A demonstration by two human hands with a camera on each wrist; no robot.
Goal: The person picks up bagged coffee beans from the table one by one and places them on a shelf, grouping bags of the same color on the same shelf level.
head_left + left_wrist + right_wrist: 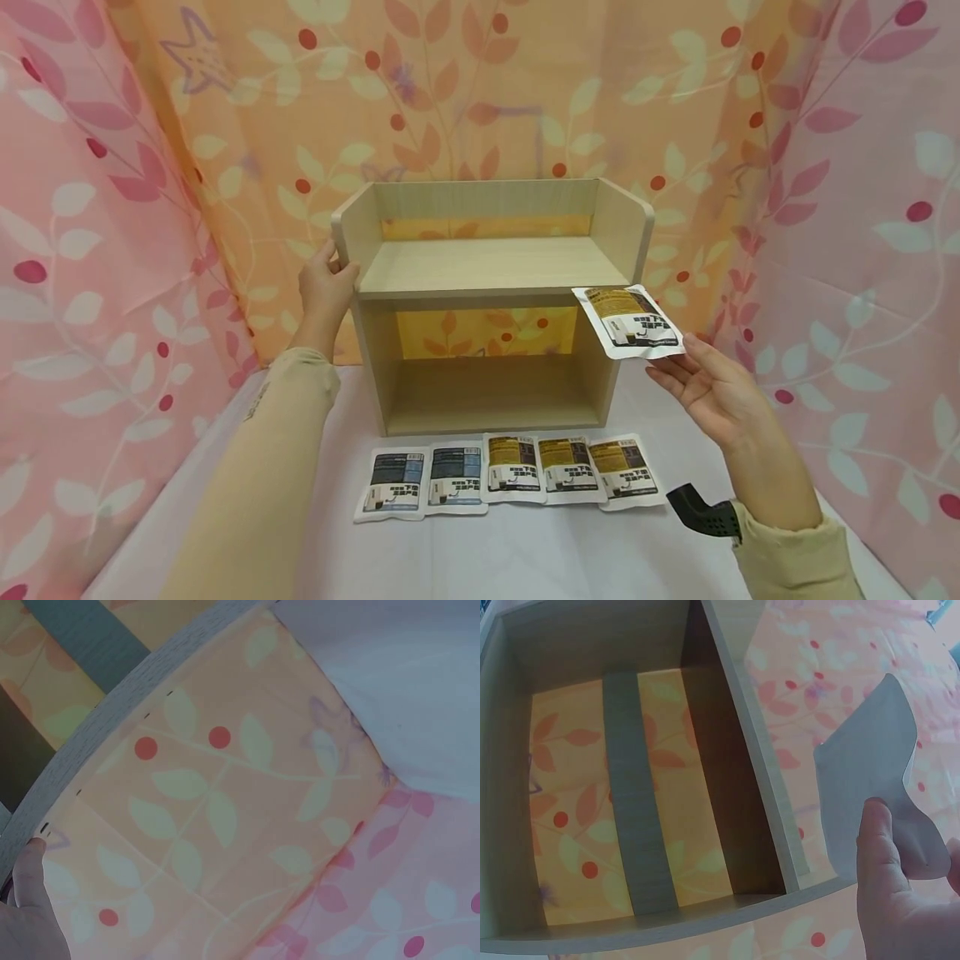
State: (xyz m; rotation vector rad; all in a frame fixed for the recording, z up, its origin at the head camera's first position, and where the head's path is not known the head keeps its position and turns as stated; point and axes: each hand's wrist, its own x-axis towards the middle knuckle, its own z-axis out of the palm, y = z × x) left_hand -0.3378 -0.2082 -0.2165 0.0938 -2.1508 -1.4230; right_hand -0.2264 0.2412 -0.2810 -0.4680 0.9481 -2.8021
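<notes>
The wooden shelf unit (pixel 491 308) stands on the white surface (pixel 525 550). My left hand (pixel 326 287) grips its left side panel. My right hand (pixel 708 387) pinches a yellow-labelled packet (pixel 628 321) at the unit's right front corner, level with the shelf board, which lies up and leftward. Five more packets (pixel 510 477) lie in a row in front.

Left arm extended toward 11 o'clock, sleeve to the wrist; left hand (pixel 327 283) upright, fingers curled, thumb forward. Right forearm angled toward 1 o'clock, a dark band at the wrist; right hand (pixel 708 387) palm up, fingertips pinching at 11 o'clock.
</notes>
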